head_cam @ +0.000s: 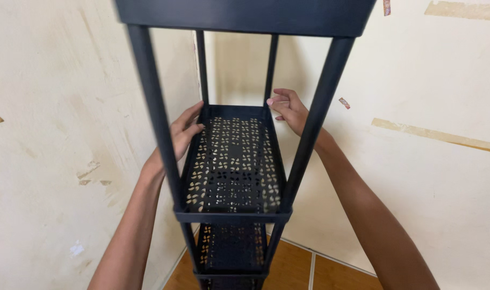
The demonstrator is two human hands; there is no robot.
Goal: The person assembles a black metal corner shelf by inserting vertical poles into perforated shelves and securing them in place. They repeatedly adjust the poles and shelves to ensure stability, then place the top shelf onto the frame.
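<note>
Both arms bare, stretched forward and upward, converging slightly; left hand (180, 135) fingers extended, loosely curled, palm facing inward toward right; right hand (289, 110) opposite, slightly higher, fingers bent, palm facing left; hands apart.

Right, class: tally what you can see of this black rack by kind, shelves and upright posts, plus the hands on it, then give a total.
Shelves: 4 (top shelf, middle shelf)
Upright posts at the middle level: 4 (front post)
Hands: 2 (left hand, right hand)
Total: 10
</note>
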